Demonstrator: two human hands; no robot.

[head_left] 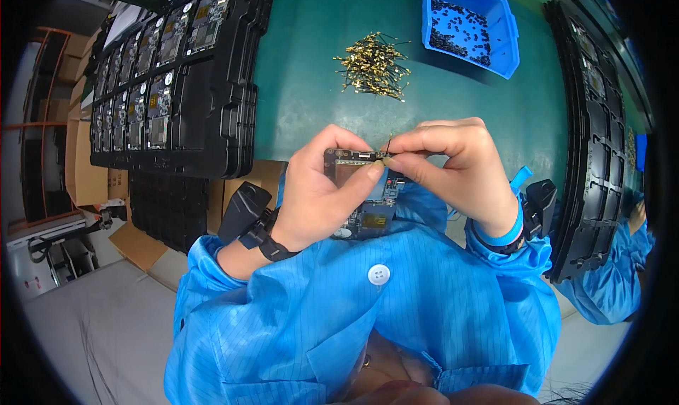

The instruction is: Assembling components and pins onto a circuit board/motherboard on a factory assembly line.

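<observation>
A dark circuit board [375, 214] is held in front of my chest, just over the near edge of the green table. My left hand [318, 193] grips it, with the thumb across its face near the upper edge. At that edge, my right hand [456, 154] pinches a thin black lead [388, 143] between thumb and finger. The lead stands up from the board's upper edge; its lower end is hidden by the fingertips. Farther off lies a pile of short black leads with gold ends [373, 66].
A blue bin [506, 55] with small black round parts stands at the far right. Black trays [212, 115] with several circuit boards are stacked on the left, and more black trays [590, 143] rise on the right. Beyond them is another person's blue sleeve [608, 285].
</observation>
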